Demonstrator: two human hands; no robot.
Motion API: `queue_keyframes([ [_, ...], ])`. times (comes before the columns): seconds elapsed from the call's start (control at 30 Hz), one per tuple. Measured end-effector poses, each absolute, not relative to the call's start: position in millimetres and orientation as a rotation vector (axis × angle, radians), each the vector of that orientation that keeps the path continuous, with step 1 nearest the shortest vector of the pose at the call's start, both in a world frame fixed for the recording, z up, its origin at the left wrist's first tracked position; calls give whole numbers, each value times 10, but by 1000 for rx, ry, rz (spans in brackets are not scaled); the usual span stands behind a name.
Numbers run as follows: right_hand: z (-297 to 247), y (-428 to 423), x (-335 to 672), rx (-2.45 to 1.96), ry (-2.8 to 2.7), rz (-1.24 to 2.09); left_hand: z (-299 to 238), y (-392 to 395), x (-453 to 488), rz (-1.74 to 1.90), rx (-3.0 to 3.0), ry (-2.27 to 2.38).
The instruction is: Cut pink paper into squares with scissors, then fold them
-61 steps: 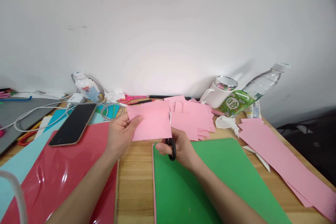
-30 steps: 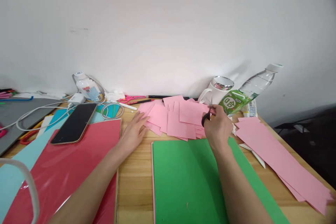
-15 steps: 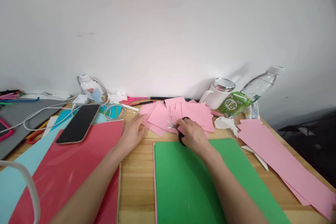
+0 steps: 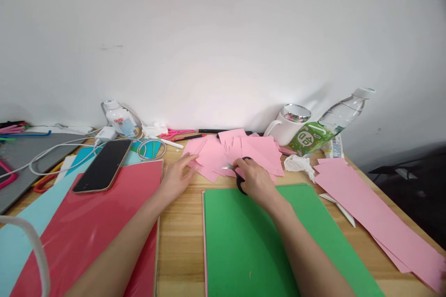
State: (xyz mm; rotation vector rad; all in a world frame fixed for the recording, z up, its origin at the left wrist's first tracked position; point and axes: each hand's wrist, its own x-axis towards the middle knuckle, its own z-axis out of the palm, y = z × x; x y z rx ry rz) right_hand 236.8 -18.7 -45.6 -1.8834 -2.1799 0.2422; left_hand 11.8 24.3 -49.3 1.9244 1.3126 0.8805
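My right hand (image 4: 256, 178) is closed around the black handles of a pair of scissors (image 4: 240, 180). Their short silver blades point left, slightly apart, over the lower edge of a loose heap of pink paper pieces (image 4: 259, 148). At the heap's left edge is my left hand (image 4: 177, 177), its thumb and fingers apart. Its fingertips touch a pink paper piece (image 4: 195, 147) there; whether they grip it is hard to see. Just below the right hand lies a green sheet (image 4: 244, 232), with a pink edge showing beneath its left side.
Left are a phone (image 4: 103, 165) on red sheets (image 4: 104, 222), a white cable and a small bottle (image 4: 120, 118). Pink scissors (image 4: 177, 133) and pens lie along the wall. A white mug (image 4: 285, 125), green packet (image 4: 308, 138), tilted water bottle (image 4: 348, 109) and pink strips (image 4: 372, 213) stand or lie right.
The left hand's fingers have shifted slightly, and the pink pieces beside them lie differently. My right hand keeps the scissors in nearly the same place.
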Motion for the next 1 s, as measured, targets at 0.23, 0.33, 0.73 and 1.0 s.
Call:
queue_keyframes([
  [0.23,-495,-174,2369,-1861,-2192,204,-370,175,156,842,1422,1058],
  [0.33,-495,-178,2369,-1844,-2185,216,-391,153,160,767,1304,1023],
  [0.73,-412,-166,2309,-1257,-1268,1079,-163,182,2,1227,969,582],
  [1.0,-301,-179,2318,-904,-766,1331,-189,68,78,899,1050,532],
])
